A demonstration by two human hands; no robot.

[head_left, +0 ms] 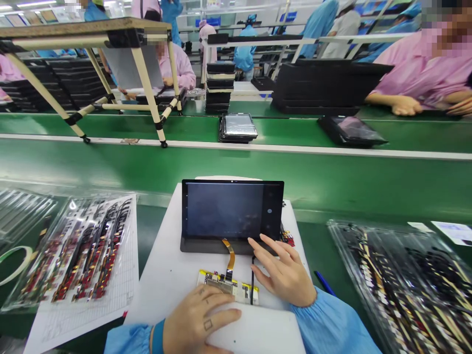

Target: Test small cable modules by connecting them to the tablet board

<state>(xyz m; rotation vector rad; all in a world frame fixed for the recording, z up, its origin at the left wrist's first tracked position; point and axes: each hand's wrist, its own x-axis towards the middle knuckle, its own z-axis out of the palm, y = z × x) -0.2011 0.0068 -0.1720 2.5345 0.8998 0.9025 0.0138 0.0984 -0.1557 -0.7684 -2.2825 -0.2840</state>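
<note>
A tablet screen (pixel 224 209), lit with a dark camera-like display, leans upright on a dark stand on the white work board (pixel 158 275). An orange ribbon cable (pixel 231 258) runs down from it to a circuit board with yellow edging (pixel 245 291). Over the lower left of that circuit board lies my left hand (pixel 202 314), fingers outstretched and partly covering it. My right hand (pixel 283 273) is spread at the screen's lower right corner, its fingertips at the bottom edge; touch cannot be told. A thin black cable (pixel 252 282) passes beside its thumb.
Clear trays of small boards and cables stand to the left (pixel 84 246) and right (pixel 391 280). A blue pen (pixel 325 283) lies near my right sleeve. Beyond a green ledge are stacked devices (pixel 238 127), a pipe-framed stand (pixel 143 88) and co-workers in pink and blue.
</note>
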